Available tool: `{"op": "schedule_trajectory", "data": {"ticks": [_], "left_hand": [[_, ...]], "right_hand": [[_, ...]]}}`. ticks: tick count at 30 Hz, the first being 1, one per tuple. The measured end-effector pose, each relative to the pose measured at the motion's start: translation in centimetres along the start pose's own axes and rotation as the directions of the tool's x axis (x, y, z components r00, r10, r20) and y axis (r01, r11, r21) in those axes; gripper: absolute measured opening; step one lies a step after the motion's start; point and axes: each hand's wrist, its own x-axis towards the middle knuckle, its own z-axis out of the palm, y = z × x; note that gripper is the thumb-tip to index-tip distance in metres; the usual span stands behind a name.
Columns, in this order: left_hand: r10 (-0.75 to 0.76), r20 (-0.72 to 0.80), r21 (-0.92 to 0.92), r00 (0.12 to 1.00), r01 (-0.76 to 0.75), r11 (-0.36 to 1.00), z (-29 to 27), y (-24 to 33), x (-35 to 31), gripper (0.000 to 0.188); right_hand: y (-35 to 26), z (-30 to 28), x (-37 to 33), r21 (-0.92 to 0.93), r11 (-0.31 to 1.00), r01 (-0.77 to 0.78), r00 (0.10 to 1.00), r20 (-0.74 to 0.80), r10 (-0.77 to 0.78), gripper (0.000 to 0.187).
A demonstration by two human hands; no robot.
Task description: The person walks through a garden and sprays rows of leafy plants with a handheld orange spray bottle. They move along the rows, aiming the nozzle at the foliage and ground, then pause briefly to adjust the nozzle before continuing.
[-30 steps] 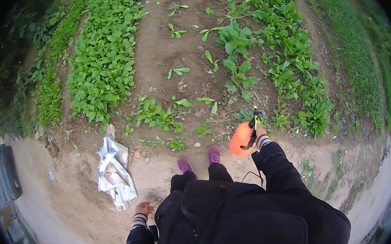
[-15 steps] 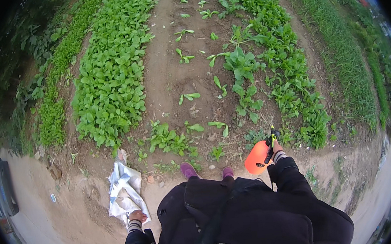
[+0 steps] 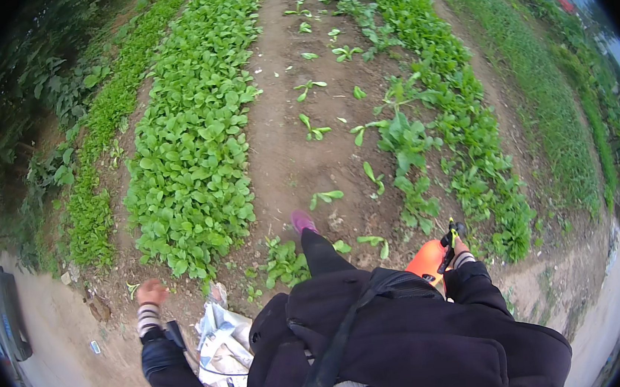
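An orange pressure spray bottle (image 3: 425,261) with a black pump head hangs at my right side. My right hand (image 3: 461,244) is wrapped round its black handle; my body hides the lower part of the bottle. Out to the left, my left hand (image 3: 153,291) is raised over the bare soil with loosely parted fingers and nothing in it. A crumpled white plastic sack (image 3: 224,343) lies on the ground between that arm and my body. My purple shoe (image 3: 303,221) is planted on the soil beside a small leafy clump (image 3: 284,261).
A dense bed of leafy greens (image 3: 190,153) runs along the left, beside a bare dirt strip (image 3: 270,130). Small seedlings (image 3: 315,128) stand in rows in the middle. More greens (image 3: 458,104) grow to the right. A dark vehicle (image 3: 4,312) is at the far left.
I have stepped forward onto the soil with one foot. My left hand has swung up and left, away from the white sack. The spray bottle stays in my right hand.
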Motion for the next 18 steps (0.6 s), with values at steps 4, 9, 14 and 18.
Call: {"op": "schedule_trajectory", "data": {"ticks": [4, 9, 14, 18], "left_hand": [[-0.020, -0.271, 0.403, 0.962, 0.133, 0.906, -10.6, 1.1, 5.7, 0.018], [-0.428, -0.341, 0.194, 0.837, 0.508, 0.839, -14.6, 1.9, 5.2, 0.009], [-0.705, -0.071, 0.079, 0.706, 0.709, 0.701, -12.9, 6.8, 8.4, 0.008], [-0.731, 0.169, 0.096, 0.661, 0.727, 0.680, -9.3, 11.9, 17.8, 0.010]], "right_hand": [[-2.1, 6.4, 4.7, -0.175, 0.983, 0.059, 0.998, -0.008, -0.062, 0.052], [-7.0, 15.6, 5.6, 0.343, 0.938, 0.045, 0.997, -0.080, -0.018, 0.034], [-14.3, 25.6, 4.9, 0.431, 0.892, 0.135, 0.990, -0.085, -0.109, 0.032], [-21.9, 32.4, 5.8, 0.443, 0.893, 0.076, 0.997, -0.028, -0.071, 0.033]]}}
